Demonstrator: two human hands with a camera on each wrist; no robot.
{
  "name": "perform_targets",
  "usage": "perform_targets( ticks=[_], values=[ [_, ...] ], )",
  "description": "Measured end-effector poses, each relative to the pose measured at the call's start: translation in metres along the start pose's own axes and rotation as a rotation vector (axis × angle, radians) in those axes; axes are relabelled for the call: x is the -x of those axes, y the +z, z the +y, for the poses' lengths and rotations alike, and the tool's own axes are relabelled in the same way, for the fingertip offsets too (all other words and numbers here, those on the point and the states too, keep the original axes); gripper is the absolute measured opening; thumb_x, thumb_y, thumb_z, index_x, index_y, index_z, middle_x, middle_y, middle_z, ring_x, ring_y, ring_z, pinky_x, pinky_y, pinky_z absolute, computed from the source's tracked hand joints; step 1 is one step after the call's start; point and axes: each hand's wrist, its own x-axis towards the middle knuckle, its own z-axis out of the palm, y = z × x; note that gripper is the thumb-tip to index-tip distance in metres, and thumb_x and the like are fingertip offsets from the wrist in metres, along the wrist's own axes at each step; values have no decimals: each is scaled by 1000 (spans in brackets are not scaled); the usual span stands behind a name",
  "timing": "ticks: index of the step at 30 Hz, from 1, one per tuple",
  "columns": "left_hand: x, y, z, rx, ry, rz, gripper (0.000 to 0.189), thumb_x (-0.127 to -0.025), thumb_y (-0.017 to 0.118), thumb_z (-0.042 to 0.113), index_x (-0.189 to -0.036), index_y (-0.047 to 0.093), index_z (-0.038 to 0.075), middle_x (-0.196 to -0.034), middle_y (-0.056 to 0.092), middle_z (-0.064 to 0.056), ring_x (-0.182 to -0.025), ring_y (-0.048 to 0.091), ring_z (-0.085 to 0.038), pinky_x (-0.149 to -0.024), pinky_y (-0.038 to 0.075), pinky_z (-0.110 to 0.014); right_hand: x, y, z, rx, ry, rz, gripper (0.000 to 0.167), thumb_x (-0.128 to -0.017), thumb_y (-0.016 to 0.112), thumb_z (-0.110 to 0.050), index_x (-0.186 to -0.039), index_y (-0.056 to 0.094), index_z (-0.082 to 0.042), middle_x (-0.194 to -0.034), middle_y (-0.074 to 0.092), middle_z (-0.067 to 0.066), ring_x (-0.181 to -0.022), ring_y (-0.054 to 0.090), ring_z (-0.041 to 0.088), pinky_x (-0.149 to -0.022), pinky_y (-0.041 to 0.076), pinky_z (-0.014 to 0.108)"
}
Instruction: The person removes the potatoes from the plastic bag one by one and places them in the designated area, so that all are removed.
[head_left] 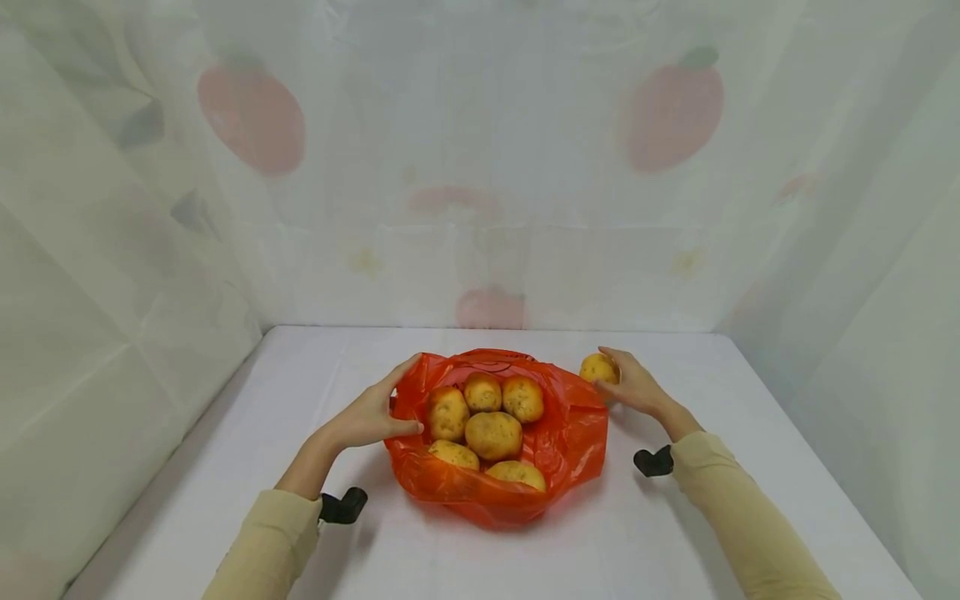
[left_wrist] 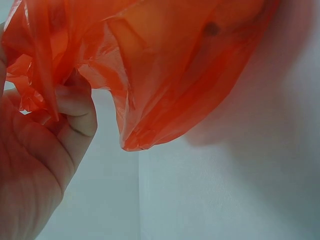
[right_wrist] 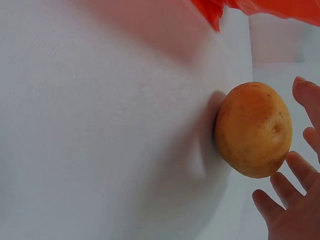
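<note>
A red plastic bag sits with its mouth spread wide, several potatoes showing inside. At the bag's left rim, my left hand grips the plastic; the left wrist view has its fingers curled in the crumpled film. Beyond the bag's right side, a single potato rests on the white table. My right hand is beside that potato, with fingers spread and fingertips right at its surface in the right wrist view.
The white-covered table is bounded by a pale curtain with faded fruit prints at the back and by pale sheets at both sides. Dark wrist-worn pieces stick out by both sleeves.
</note>
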Motion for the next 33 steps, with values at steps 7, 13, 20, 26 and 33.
perform_targets(
  ticks=[7,13,20,26,33],
  values=[
    [1,-1,1,8,-10,0,94,-75,76,22,-144,16,42,-140,38,-8,-115,48,-31,-82,53,-41,2,-4,-9,26,-79,84,56,-87,63,-21,-135,42,-1,-136,41,24,-125,37,42,-99,34,58],
    [2,-2,0,-2,-11,4,94,-75,76,23,-145,15,41,-140,38,-8,-116,47,-31,-82,52,-42,6,-10,-20,-30,-122,97,50,-87,63,-16,-132,46,-3,-134,44,21,-123,41,39,-94,41,55],
    [2,-2,-1,12,-12,-1,94,-75,76,22,-144,16,41,-140,38,-8,-115,48,-31,-82,53,-41,12,-18,-32,-122,-143,87,51,-87,63,-16,-134,44,-6,-136,43,19,-120,44,41,-92,44,51],
    [2,-2,-2,17,-6,3,94,-74,76,21,-144,16,42,-137,41,-9,-112,50,-30,-80,54,-41,18,-23,-42,-175,-157,71,52,-88,62,-16,-135,42,-7,-137,43,20,-120,46,39,-93,44,50],
    [6,-2,8,-6,-11,6,94,-77,73,14,-147,14,34,-140,38,-11,-116,47,-33,-83,52,-43,33,-39,-80,-225,-174,48,52,-89,60,-9,-136,39,-2,-137,41,23,-119,45,42,-93,41,55]
  ],
)
